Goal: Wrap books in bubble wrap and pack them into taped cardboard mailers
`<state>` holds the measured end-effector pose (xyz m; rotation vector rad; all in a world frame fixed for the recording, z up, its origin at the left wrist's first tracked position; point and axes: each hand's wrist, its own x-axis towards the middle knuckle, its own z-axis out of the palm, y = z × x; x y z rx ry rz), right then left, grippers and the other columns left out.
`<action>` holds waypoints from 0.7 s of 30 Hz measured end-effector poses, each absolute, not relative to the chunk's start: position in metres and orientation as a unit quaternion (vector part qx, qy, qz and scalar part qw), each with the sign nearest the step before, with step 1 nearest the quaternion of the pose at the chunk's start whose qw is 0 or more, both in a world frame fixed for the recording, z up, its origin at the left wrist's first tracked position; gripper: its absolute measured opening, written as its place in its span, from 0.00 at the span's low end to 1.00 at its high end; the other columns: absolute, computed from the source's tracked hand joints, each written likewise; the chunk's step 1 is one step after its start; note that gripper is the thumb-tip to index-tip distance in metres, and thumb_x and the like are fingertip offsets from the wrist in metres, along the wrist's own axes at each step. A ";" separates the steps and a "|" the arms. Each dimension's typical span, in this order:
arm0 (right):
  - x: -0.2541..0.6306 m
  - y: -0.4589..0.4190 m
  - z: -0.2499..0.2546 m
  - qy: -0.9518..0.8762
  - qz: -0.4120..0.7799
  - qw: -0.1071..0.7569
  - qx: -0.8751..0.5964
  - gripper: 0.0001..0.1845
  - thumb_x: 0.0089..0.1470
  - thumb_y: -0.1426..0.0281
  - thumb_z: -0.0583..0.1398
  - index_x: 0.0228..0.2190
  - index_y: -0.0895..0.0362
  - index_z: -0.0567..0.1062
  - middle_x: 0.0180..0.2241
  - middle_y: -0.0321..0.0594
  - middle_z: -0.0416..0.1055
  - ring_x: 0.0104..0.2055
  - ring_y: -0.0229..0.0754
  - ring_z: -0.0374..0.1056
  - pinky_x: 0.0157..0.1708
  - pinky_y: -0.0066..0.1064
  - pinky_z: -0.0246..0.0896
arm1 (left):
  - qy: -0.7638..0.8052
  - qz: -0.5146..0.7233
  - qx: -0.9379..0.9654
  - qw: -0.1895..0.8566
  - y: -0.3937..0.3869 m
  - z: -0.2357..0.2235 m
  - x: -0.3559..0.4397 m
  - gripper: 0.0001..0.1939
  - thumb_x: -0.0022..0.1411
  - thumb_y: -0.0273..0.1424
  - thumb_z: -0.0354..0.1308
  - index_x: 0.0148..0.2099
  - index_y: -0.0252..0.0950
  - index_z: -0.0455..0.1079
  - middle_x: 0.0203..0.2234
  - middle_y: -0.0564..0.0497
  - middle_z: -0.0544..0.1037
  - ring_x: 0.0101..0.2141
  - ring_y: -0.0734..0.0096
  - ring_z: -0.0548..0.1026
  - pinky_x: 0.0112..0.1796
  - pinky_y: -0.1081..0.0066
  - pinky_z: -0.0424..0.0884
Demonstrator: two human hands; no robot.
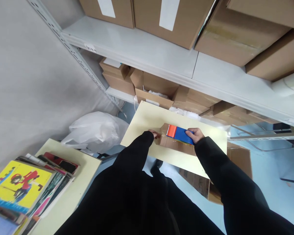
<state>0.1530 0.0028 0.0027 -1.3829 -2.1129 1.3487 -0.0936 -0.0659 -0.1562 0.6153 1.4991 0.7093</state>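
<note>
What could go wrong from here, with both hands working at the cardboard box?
1. The toothed edge of the blue-and-orange tape dispenser, held in the right hand, faces the left hand; a slip might nick its fingers.
2. The cardboard box might slide on the table if pressed sideways, since the left hand is only at one end.
3. The uneven stack of books could topple if bumped.

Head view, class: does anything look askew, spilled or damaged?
Yes: the books on the side table are stacked askew, their edges jutting out unevenly. On the cardboard box, nothing clearly odd stands out.
</note>
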 end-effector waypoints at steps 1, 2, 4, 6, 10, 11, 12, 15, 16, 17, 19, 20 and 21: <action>0.153 0.002 0.003 -0.731 0.463 0.145 -0.479 0.22 0.43 0.53 0.56 0.13 0.57 0.62 0.13 0.30 0.49 0.17 0.31 0.46 0.18 0.27 0.40 | 0.675 0.302 0.261 0.621 -0.066 -0.157 -0.094 0.26 0.39 0.34 0.67 0.39 0.24 0.65 0.26 0.41 0.75 0.24 0.70 0.71 0.27 0.70 0.65; 0.152 0.002 0.003 -0.731 0.460 0.148 -0.481 0.23 0.43 0.53 0.56 0.13 0.57 0.62 0.13 0.30 0.49 0.17 0.31 0.45 0.18 0.27 0.40 | 0.697 0.292 0.251 0.605 -0.067 -0.158 -0.094 0.31 0.36 0.33 0.68 0.42 0.24 0.64 0.30 0.38 0.75 0.27 0.67 0.72 0.30 0.68 0.66; 0.152 0.001 0.003 -0.732 0.459 0.148 -0.482 0.23 0.43 0.53 0.56 0.13 0.57 0.62 0.13 0.30 0.49 0.17 0.31 0.45 0.18 0.27 0.40 | 0.726 0.287 0.239 0.577 -0.073 -0.159 -0.092 0.37 0.34 0.33 0.69 0.47 0.27 0.61 0.38 0.35 0.73 0.34 0.61 0.74 0.34 0.66 0.67; 0.152 0.002 0.003 -0.733 0.458 0.146 -0.482 0.23 0.44 0.53 0.55 0.13 0.58 0.62 0.13 0.30 0.49 0.17 0.31 0.45 0.18 0.27 0.40 | 0.737 0.302 0.242 0.554 -0.083 -0.159 -0.087 0.36 0.38 0.33 0.68 0.50 0.29 0.59 0.45 0.34 0.69 0.40 0.59 0.72 0.39 0.64 0.68; 0.152 0.004 0.001 -0.739 0.460 0.133 -0.474 0.23 0.45 0.54 0.55 0.13 0.58 0.62 0.13 0.29 0.49 0.17 0.30 0.45 0.18 0.26 0.40 | 0.726 0.338 0.295 0.521 -0.108 -0.144 -0.090 0.39 0.44 0.37 0.63 0.57 0.33 0.52 0.53 0.35 0.61 0.52 0.57 0.64 0.47 0.61 0.63; 0.152 0.005 0.001 -0.741 0.461 0.129 -0.471 0.23 0.45 0.53 0.55 0.13 0.58 0.62 0.13 0.29 0.49 0.17 0.30 0.45 0.18 0.26 0.41 | 0.708 0.344 0.347 0.510 -0.111 -0.136 -0.094 0.46 0.41 0.38 0.65 0.59 0.35 0.48 0.56 0.36 0.57 0.55 0.57 0.58 0.51 0.59 0.59; 0.152 0.005 0.001 -0.743 0.462 0.127 -0.468 0.23 0.46 0.53 0.54 0.13 0.58 0.62 0.13 0.29 0.49 0.17 0.30 0.45 0.18 0.26 0.41 | 0.672 0.343 0.443 0.484 -0.111 -0.127 -0.100 0.56 0.35 0.40 0.67 0.62 0.35 0.41 0.59 0.36 0.51 0.59 0.55 0.51 0.53 0.57 0.55; 0.153 0.004 0.002 -0.749 0.457 0.127 -0.463 0.23 0.46 0.53 0.54 0.13 0.58 0.62 0.13 0.29 0.48 0.18 0.31 0.46 0.18 0.26 0.42 | 0.532 0.272 0.706 0.380 -0.094 -0.096 -0.112 0.77 0.20 0.46 0.69 0.63 0.32 0.21 0.62 0.34 0.34 0.60 0.48 0.33 0.56 0.50 0.40; 0.153 0.004 0.003 -0.750 0.456 0.126 -0.462 0.23 0.46 0.52 0.54 0.14 0.58 0.62 0.14 0.29 0.49 0.18 0.31 0.46 0.18 0.26 0.43 | 0.500 0.243 0.750 0.360 -0.084 -0.087 -0.113 0.79 0.19 0.47 0.68 0.63 0.31 0.19 0.61 0.33 0.32 0.60 0.46 0.31 0.56 0.48 0.36; 0.153 0.004 0.003 -0.750 0.456 0.122 -0.463 0.23 0.45 0.52 0.54 0.14 0.58 0.62 0.14 0.29 0.49 0.18 0.31 0.46 0.19 0.26 0.43 | 0.473 0.223 0.780 0.345 -0.075 -0.079 -0.113 0.79 0.19 0.49 0.68 0.62 0.30 0.18 0.61 0.32 0.31 0.60 0.44 0.31 0.55 0.47 0.35; 0.153 0.003 0.003 -0.753 0.452 0.112 -0.464 0.23 0.45 0.52 0.54 0.15 0.58 0.64 0.14 0.30 0.51 0.18 0.31 0.48 0.19 0.25 0.44 | 0.439 0.203 0.812 0.327 -0.058 -0.070 -0.108 0.77 0.22 0.50 0.66 0.62 0.31 0.17 0.61 0.33 0.31 0.60 0.43 0.32 0.55 0.45 0.34; 0.153 0.003 0.003 -0.755 0.448 0.107 -0.467 0.23 0.45 0.52 0.54 0.16 0.58 0.65 0.14 0.30 0.52 0.19 0.31 0.49 0.19 0.25 0.45 | 0.429 0.204 0.820 0.321 -0.052 -0.069 -0.105 0.76 0.23 0.50 0.66 0.62 0.33 0.17 0.61 0.33 0.32 0.60 0.44 0.34 0.55 0.45 0.35; 0.152 0.003 0.003 -0.757 0.442 0.103 -0.470 0.23 0.45 0.51 0.54 0.16 0.58 0.65 0.14 0.30 0.52 0.19 0.31 0.49 0.19 0.25 0.45 | 0.421 0.209 0.824 0.317 -0.049 -0.070 -0.102 0.75 0.24 0.50 0.66 0.62 0.34 0.17 0.62 0.34 0.33 0.60 0.45 0.35 0.55 0.46 0.36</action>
